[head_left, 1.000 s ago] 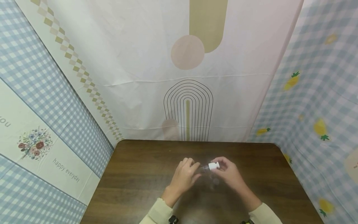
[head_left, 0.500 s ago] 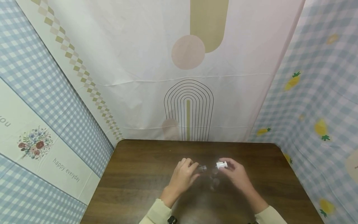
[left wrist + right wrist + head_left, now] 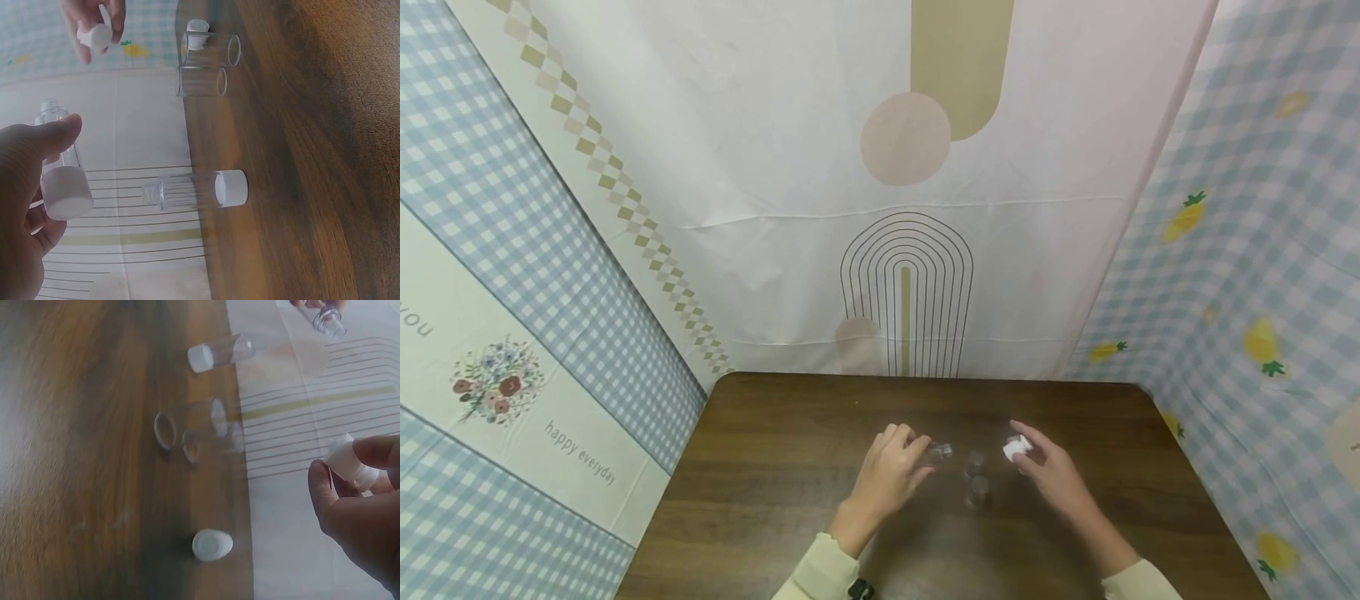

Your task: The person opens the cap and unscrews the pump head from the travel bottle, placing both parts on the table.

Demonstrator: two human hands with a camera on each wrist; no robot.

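My left hand [image 3: 887, 471] grips a small clear bottle [image 3: 65, 187] with a white base, its bare threaded neck pointing right in the head view. Between the thumb and fingers of my right hand [image 3: 1051, 473] is a white bottle top [image 3: 347, 461], held above the table and apart from the bottle. Two clear, cup-like covers [image 3: 978, 490] stand on the table between the hands. The left wrist view shows a second clear bottle [image 3: 187, 189] upright on its white base, its threaded neck uncovered. Another white top [image 3: 212, 545] sits on the table near the covers.
The brown wooden table [image 3: 760, 467] ends at a back edge against a white patterned cloth [image 3: 775, 283]. Blue checked cloths hang at the left [image 3: 550, 208] and right [image 3: 1225, 275] sides.
The white top was at the bottle's neck; my right hand has drawn it away to the right and tilted it. My left hand has stayed nearly still with the bottle.
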